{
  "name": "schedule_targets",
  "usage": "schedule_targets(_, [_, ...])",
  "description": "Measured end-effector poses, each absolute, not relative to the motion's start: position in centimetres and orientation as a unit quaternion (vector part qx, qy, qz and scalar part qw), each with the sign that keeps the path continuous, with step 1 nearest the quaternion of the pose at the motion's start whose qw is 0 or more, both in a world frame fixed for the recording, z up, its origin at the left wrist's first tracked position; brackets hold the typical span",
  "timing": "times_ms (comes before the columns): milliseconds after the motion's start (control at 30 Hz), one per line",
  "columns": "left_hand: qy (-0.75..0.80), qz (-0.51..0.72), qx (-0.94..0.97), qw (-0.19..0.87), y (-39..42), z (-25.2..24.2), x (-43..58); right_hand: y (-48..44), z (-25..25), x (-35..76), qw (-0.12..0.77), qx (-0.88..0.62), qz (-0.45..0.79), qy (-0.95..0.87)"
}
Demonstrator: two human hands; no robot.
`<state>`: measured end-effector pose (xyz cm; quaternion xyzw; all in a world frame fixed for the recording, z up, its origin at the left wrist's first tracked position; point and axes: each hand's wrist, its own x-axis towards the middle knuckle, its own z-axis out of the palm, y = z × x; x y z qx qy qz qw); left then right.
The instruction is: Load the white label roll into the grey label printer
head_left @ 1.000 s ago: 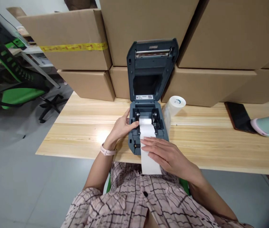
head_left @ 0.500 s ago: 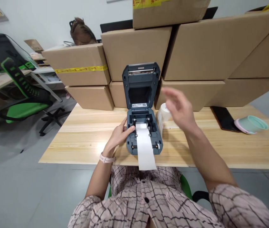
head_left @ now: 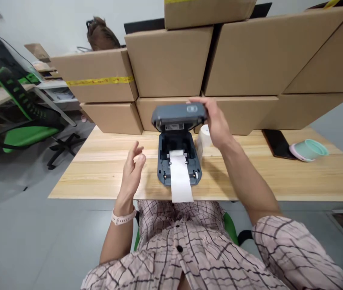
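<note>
A dark grey label printer (head_left: pixel 163 169) stands on the wooden table with its lid (head_left: pixel 171 113) partly raised. From its inside a strip of white label paper (head_left: pixel 181 181) runs out over the front and hangs past the table edge. My right hand (head_left: pixel 216 121) is on the lid's upper right corner, fingers over the top; its thumb is not clearly seen. Left of the printer my left hand (head_left: pixel 132 171) hovers with fingers apart, touching nothing. A white paper roll (head_left: pixel 204 136) stands just right of the printer, partly behind my right hand.
Stacked cardboard boxes (head_left: pixel 168 62) line the back of the table (head_left: pixel 98 173). On the right lie a black phone (head_left: pixel 275 141) and a mint-green cup (head_left: pixel 310 150). A green office chair (head_left: pixel 30 135) stands at left; another person's head (head_left: pixel 101 35) shows behind the boxes.
The printer lid has swung down from upright to partly lowered, with my right hand now on it. My left hand has let go of the printer and moved left.
</note>
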<state>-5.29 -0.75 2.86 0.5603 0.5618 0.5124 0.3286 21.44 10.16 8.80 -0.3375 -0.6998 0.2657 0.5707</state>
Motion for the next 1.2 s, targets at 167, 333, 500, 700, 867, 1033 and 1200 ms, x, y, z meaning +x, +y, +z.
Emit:
schedule_targets(167, [0.498, 0.527, 0.540, 0.428, -0.7, 1.9, -1.8, 0.9, 3.4, 22.3, 0.504, -0.368, 0.215, -0.751])
schedule_targets(333, [0.503, 0.498, 0.508, 0.490, -1.1, -0.7, 0.3, -0.7, -0.2, 21.2, 0.518, -0.415, 0.226, -0.713])
schedule_targets(500, [0.486, 0.513, 0.498, 0.503, -1.3, -1.4, 0.7, -0.4, -1.1, 20.5, 0.553, -0.419, 0.250, -0.675])
schedule_targets(700, [0.491, 0.521, 0.503, 0.484, -1.6, -0.4, 0.8, -0.3, -1.5, 20.3, 0.589, -0.405, 0.254, -0.651])
schedule_targets(867, [0.614, 0.571, 0.459, 0.294, -6.9, -1.9, 0.0, -0.2, -1.7, 20.1, 0.587, -0.417, 0.243, -0.650])
schedule_targets(1033, [0.551, 0.387, 0.459, 0.579, -9.5, -2.7, 0.3, -0.2, -1.0, 20.4, 0.569, -0.422, 0.195, -0.678])
schedule_targets(1200, [0.515, 0.378, 0.418, 0.646, -7.8, -2.2, 1.0, -0.1, 0.8, 22.1, 0.436, -0.394, 0.096, -0.804])
